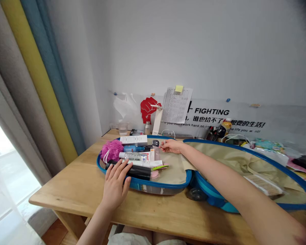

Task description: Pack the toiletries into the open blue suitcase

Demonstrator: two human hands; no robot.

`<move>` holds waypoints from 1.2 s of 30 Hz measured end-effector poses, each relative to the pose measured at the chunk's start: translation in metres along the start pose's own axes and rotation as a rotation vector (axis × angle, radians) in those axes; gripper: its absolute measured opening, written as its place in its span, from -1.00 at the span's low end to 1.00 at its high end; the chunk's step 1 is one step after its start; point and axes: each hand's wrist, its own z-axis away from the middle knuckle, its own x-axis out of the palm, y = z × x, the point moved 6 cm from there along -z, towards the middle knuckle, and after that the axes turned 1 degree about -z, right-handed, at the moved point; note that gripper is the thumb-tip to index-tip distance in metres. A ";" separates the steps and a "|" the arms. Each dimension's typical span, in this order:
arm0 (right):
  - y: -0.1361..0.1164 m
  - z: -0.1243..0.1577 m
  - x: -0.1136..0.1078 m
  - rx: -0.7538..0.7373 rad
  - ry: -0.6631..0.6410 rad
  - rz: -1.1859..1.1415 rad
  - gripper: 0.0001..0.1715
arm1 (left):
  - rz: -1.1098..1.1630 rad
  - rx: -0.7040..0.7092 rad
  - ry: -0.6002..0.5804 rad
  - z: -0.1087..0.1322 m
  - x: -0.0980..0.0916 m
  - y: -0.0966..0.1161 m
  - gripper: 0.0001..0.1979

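Observation:
A small blue-rimmed suitcase (165, 185) lies open on the table, its beige lining showing. My left hand (114, 185) rests with fingers stretched over its near rim, touching a long black case (140, 172). My right hand (172, 146) reaches into the same half, fingertips pinched on something small that I cannot make out. Packed between my hands are a clear bottle with a white cap (135, 156), a blue bottle (133, 148), a white box (134, 140) and a pink bath puff (112, 150). A yellow-green item (160, 167) lies beside a pink round item (154, 174).
The suitcase's other half (219, 153) holds a pack of cotton swabs (265, 184). Behind stand a clear cup (122, 129), a small silver-capped bottle (147, 128), a white desk lamp (157, 121) and an orange-labelled bottle (224, 128). Curtains (38, 68) hang at left.

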 end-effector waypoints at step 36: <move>0.001 -0.006 0.014 -0.067 0.090 0.565 -0.70 | 0.014 -0.018 0.005 -0.001 -0.001 0.001 -0.59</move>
